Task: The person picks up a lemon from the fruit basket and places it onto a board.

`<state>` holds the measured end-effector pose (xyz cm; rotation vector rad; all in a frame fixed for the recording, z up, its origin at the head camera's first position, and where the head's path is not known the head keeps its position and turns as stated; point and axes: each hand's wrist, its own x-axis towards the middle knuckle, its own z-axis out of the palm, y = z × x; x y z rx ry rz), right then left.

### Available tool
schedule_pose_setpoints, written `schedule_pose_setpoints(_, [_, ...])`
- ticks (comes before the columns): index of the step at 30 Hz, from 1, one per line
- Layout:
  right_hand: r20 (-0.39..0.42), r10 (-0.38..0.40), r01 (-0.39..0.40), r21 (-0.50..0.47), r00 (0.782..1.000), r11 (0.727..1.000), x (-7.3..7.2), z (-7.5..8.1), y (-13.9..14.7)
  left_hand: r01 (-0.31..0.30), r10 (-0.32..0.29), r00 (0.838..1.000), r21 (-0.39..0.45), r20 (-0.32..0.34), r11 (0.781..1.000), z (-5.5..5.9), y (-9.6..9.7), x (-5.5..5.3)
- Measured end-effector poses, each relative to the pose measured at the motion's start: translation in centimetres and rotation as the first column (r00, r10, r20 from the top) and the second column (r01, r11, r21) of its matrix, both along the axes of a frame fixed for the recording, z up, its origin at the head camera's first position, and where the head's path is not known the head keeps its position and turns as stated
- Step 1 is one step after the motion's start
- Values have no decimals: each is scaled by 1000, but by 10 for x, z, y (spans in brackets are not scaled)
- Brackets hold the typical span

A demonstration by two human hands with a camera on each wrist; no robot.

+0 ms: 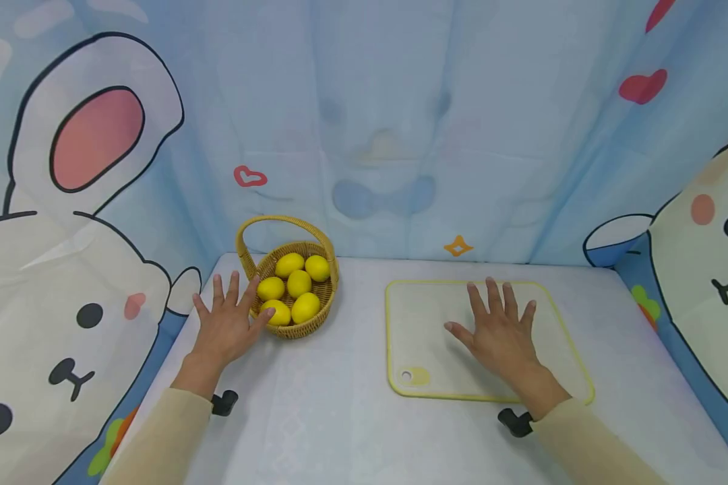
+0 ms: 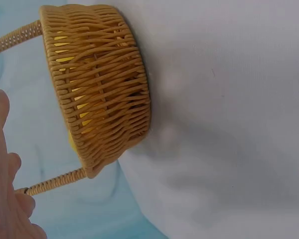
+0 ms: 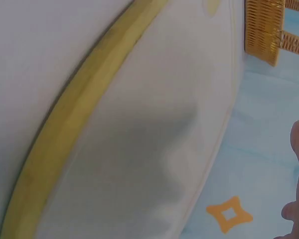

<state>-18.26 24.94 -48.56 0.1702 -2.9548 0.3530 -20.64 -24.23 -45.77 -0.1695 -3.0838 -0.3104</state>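
A wicker basket (image 1: 297, 330) with a tall arched handle stands at the back left of the table, holding several yellow lemons (image 1: 299, 283). My left hand (image 1: 226, 329) hovers at the basket's left side with fingers spread, and its thumb overlaps the front lemon in the head view. In the left wrist view the woven side of the basket (image 2: 102, 89) shows lemons through its gaps. On the right lies a white cutting board (image 1: 427, 323) with a yellow rim. Above it my right hand (image 1: 502, 337) is spread flat, holding nothing, and casts a shadow on the board.
A white cloth covers the table (image 1: 315, 431). Behind it hangs a blue curtain (image 1: 388, 81) with cartoon prints, which also runs down both sides. The cutting board has a small hang hole in its near left corner.
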Motion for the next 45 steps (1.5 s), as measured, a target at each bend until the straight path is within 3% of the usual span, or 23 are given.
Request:
schedule_pose_setpoints(8, [20, 46, -46, 2, 999, 999, -6, 1, -34, 1, -1, 1000, 13, 4, 1000, 0, -4, -2])
schedule_pose_setpoints(15, [50, 162, -165, 55, 985, 985, -16, 2, -94, 59, -60, 998, 38, 22, 998, -8, -10, -8])
schedule_pose_setpoints(22, [130, 310, -327, 144, 942, 934, -19, 0, -167, 74, -83, 993, 108, 79, 991, -23, -15, -17])
schedule_pose_setpoints(30, [167, 433, -450, 78, 886, 890, -17, -8, -222, 53, -94, 972, 185, 217, 981, -33, -17, -21])
schedule_pose_setpoints(34, [201, 458, -477, 60, 866, 877, -19, -11, -234, 40, -87, 968, 197, 236, 980, -35, -14, -19])
schedule_pose_setpoints(38, [216, 448, -471, 67, 868, 880, -19, -14, -231, 44, -87, 972, 192, 220, 980, -39, -5, -13])
schedule_pose_setpoints(45, [177, 463, -478, 53, 868, 877, -9, -16, -207, 45, -76, 984, 186, 162, 981, -44, 22, 10])
